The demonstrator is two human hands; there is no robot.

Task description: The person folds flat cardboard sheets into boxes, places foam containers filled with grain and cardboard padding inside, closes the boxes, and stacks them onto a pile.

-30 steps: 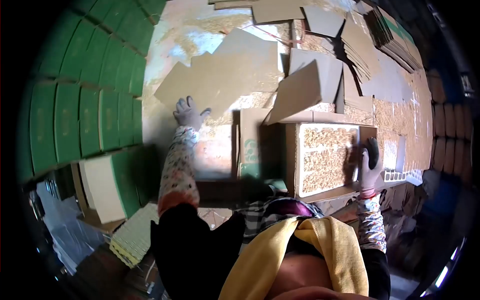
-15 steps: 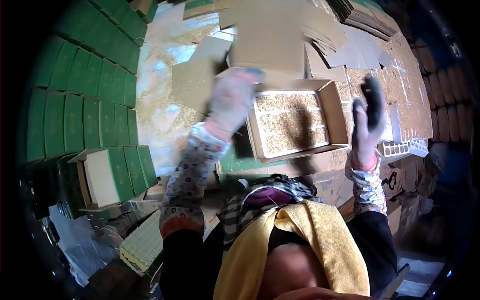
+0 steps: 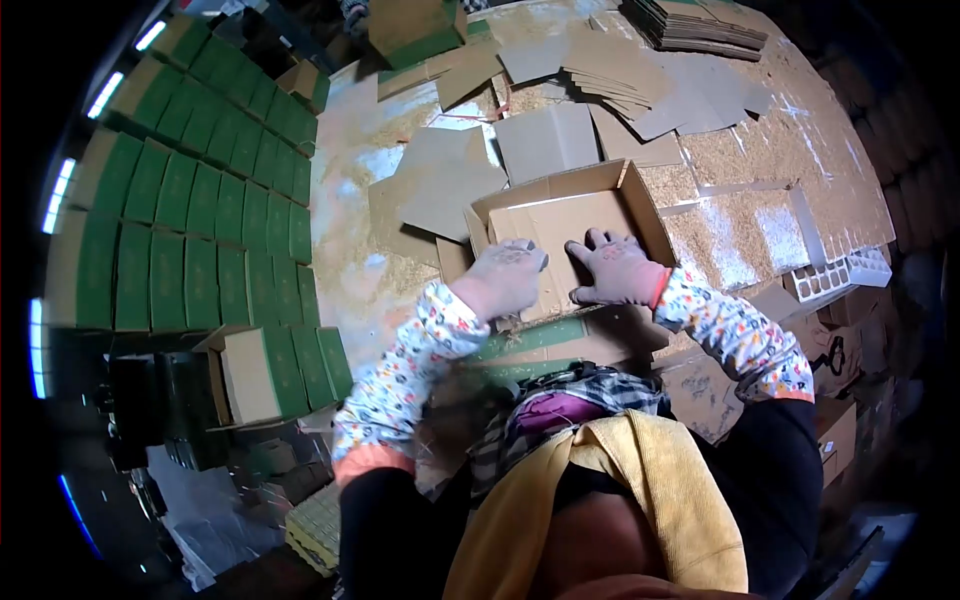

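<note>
An open cardboard box (image 3: 650,215) is on the worktable in front of me. Inside it lies a flat brown cardboard sheet (image 3: 570,225), which hides whatever is beneath. My left hand (image 3: 503,278), in a pale grey glove, rests on the sheet's front left part with its fingers curled together; their undersides are hidden. Flat on the sheet's right part is my gloved right hand (image 3: 618,268), fingers spread. A loose front flap with a green strip (image 3: 535,340) hangs toward my body.
Loose cardboard pieces (image 3: 545,140) lie behind the box, with a stack of cardboard (image 3: 690,28) farther back. Sawdust-like bits cover the table (image 3: 825,145). Green boxes (image 3: 175,190) are piled at left. A white cell tray (image 3: 820,280) sits at right. Another person's hand (image 3: 355,12) shows near a far box (image 3: 415,30).
The cardboard sheet my left hand was swinging above the box now lies inside, covering the tray of crumbly material. Both hands have come down onto it, the right moving in from the side.
</note>
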